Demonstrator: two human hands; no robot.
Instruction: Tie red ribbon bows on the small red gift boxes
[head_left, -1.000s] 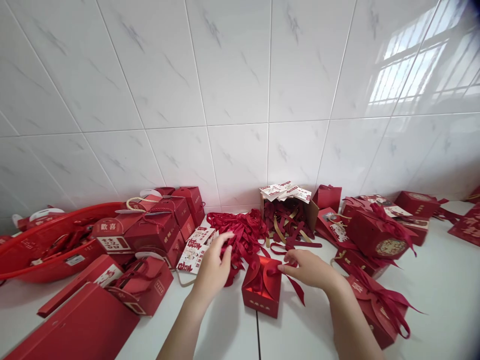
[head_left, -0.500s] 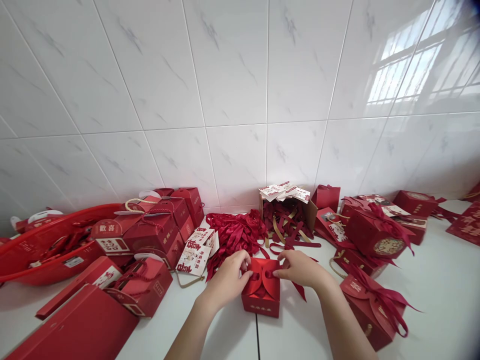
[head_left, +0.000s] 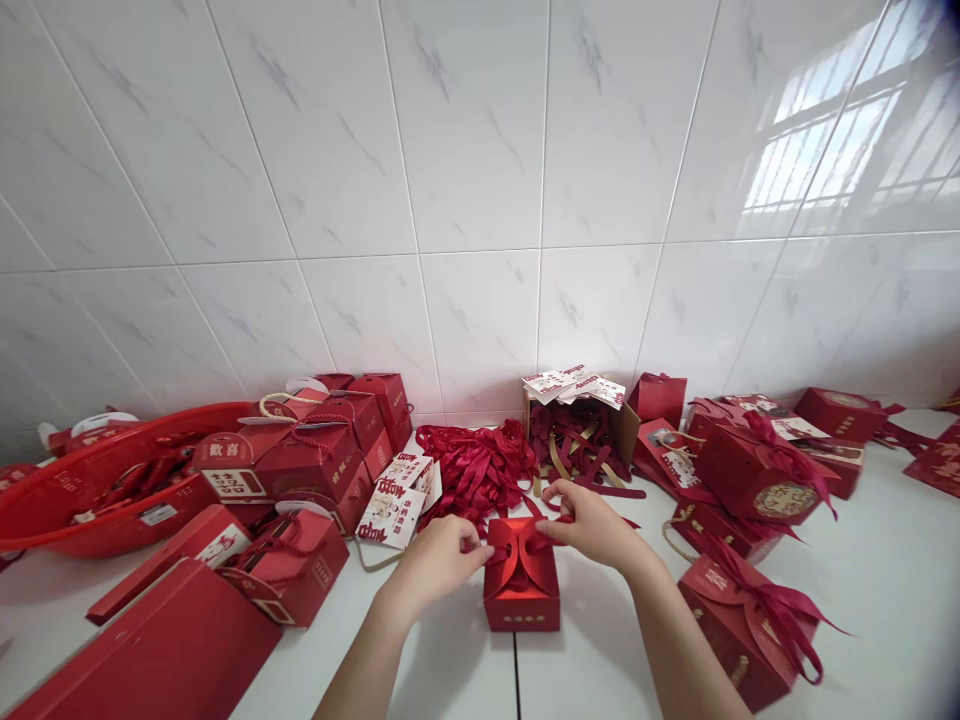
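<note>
A small red gift box (head_left: 523, 600) stands upright on the white table, its curved top flaps folded inward with two holes near the middle. Dark red ribbon (head_left: 501, 556) passes through the holes. My left hand (head_left: 442, 560) pinches the ribbon at the box's upper left edge, thumb against fingers. On the opposite side my right hand (head_left: 589, 525) pinches the other part of the ribbon by the right flap, fingers curled. Behind the box lies a heap of loose red ribbons (head_left: 480, 465).
White printed cards (head_left: 394, 505) lie left of the ribbon heap. A carton (head_left: 621, 430) holds more ribbons, with cards on top. Stacked red boxes (head_left: 315, 455) and a red plastic basin (head_left: 97, 535) stand left. Ribbon-tied boxes (head_left: 739, 625) fill the right. A tiled wall (head_left: 480, 150) rises behind.
Both hands have drawn slightly outward from the box top, the left one to the left and the right hand a little up. The view has shifted slightly.
</note>
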